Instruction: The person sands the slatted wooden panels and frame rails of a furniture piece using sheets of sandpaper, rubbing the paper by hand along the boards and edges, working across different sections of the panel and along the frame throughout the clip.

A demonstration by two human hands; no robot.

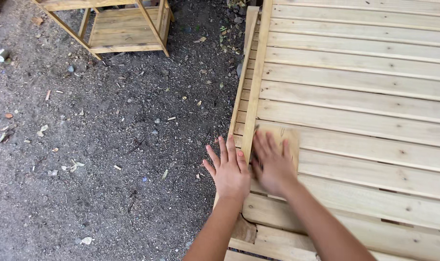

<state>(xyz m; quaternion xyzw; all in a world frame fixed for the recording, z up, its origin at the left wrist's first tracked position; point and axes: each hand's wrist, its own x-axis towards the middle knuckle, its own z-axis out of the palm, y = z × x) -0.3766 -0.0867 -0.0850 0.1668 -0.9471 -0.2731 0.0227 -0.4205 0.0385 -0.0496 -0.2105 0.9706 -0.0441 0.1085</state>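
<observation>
We look down at a small flat sheet, tan like sandpaper (283, 137), lying on the pale wooden slatted panel (365, 96) near its left edge, partly hidden under our right hand (273, 166). The sheet sits just right of the raised edge rail (256, 72), whose long axis runs away from us up the panel's left side. Our right hand lies flat on the sheet, fingers spread and blurred, palm down, not clenched. Our left hand (229, 171) is open too, fingers extended, resting against the rail's outer side, just beside the right hand. Left of the panel lies dark dirt ground (108, 145); a small wooden stool frame (125, 29) stands far off.
</observation>
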